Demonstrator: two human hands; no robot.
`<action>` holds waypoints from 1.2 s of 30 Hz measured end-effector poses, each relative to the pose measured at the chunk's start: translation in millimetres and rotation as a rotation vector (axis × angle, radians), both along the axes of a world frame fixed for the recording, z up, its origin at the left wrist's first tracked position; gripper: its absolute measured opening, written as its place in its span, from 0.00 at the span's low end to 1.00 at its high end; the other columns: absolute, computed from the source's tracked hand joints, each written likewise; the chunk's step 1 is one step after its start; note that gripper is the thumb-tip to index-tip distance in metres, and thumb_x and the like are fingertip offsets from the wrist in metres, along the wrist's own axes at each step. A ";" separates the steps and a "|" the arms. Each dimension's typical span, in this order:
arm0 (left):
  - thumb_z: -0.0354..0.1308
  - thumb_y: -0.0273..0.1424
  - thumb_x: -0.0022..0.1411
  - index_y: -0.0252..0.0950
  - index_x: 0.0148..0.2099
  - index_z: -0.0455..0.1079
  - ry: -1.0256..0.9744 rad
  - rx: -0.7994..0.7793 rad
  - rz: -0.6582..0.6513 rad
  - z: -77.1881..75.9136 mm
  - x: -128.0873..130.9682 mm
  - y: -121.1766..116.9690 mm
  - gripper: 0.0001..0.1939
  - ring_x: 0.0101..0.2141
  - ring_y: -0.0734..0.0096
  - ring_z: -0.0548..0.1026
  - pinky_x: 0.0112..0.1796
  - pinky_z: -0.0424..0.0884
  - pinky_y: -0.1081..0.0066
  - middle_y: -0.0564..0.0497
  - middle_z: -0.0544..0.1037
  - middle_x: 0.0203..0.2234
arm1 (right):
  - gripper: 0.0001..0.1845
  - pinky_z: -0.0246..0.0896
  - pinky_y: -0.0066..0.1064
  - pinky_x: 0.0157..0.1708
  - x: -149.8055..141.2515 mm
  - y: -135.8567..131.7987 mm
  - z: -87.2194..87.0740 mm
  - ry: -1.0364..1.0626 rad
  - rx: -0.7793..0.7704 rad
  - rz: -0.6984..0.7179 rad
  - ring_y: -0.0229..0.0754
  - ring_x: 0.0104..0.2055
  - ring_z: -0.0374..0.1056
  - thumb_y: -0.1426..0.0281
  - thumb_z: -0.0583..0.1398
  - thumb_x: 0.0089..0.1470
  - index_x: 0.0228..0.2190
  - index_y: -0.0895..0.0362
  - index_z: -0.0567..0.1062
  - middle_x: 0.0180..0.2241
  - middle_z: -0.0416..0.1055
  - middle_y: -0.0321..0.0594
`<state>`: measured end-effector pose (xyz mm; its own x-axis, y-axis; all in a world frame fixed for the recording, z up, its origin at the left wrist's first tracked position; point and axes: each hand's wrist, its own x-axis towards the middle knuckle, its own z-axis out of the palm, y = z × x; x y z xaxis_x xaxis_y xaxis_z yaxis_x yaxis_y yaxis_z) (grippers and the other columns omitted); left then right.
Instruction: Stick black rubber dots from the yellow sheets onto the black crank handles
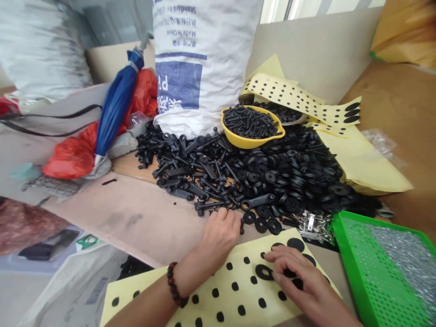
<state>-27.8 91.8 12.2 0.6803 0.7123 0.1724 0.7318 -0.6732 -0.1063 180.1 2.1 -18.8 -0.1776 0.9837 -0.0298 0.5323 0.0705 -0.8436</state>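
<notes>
right hand (303, 277) on dotted yellow sheet (150, 288), left hand (221, 231) by black parts (211, 181)

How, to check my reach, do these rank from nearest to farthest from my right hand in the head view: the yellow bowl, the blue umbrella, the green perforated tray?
From the right hand:
1. Green perforated tray, to the hand's right.
2. Yellow bowl, ahead and slightly left.
3. Blue umbrella, farthest, well off to the left.
</notes>
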 end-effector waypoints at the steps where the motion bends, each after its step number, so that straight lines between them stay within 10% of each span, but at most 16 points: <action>1: 0.48 0.19 0.63 0.30 0.39 0.68 0.044 0.002 -0.006 1.0 1.7 3.0 0.08 0.33 0.60 0.68 0.30 0.65 0.65 0.46 0.72 0.30 | 0.11 0.57 0.51 0.50 1.1 -0.6 0.1 0.021 -0.028 -0.012 0.56 0.52 0.64 0.63 0.56 0.53 0.22 0.52 0.71 0.41 0.75 0.44; 12: 0.42 0.23 0.68 0.36 0.41 0.68 -0.314 -0.228 -0.351 9.4 -17.1 -32.2 0.13 0.41 0.68 0.71 0.41 0.69 0.70 0.45 0.72 0.46 | 0.18 0.65 0.32 0.39 13.2 -11.7 6.1 0.551 -0.242 -0.471 0.52 0.47 0.69 0.53 0.64 0.45 0.19 0.54 0.72 0.43 0.75 0.43; 17: 0.51 0.29 0.63 0.34 0.51 0.64 -0.462 -0.454 -0.106 6.1 -5.1 -42.5 0.14 0.46 0.62 0.70 0.46 0.71 0.65 0.42 0.70 0.46 | 0.20 0.64 0.33 0.39 5.4 -6.5 10.0 0.586 -0.254 -0.517 0.53 0.46 0.68 0.52 0.67 0.40 0.17 0.55 0.72 0.41 0.75 0.44; 23: 0.49 0.20 0.57 0.32 0.45 0.67 -0.154 -0.429 0.068 4.7 27.7 -28.2 0.14 0.37 0.58 0.73 0.39 0.70 0.60 0.44 0.75 0.34 | 0.20 0.64 0.35 0.40 2.9 -6.2 14.0 0.590 -0.256 -0.520 0.55 0.47 0.68 0.52 0.67 0.40 0.17 0.55 0.71 0.42 0.74 0.45; 36: 0.55 0.28 0.51 0.34 0.46 0.70 -0.915 -1.454 0.229 8.6 26.9 -23.9 0.18 0.22 0.78 0.63 0.23 0.60 0.78 0.56 0.71 0.24 | 0.17 0.64 0.34 0.38 -1.4 -4.0 24.0 0.773 -0.332 -0.386 0.50 0.43 0.68 0.56 0.67 0.43 0.18 0.54 0.72 0.40 0.73 0.42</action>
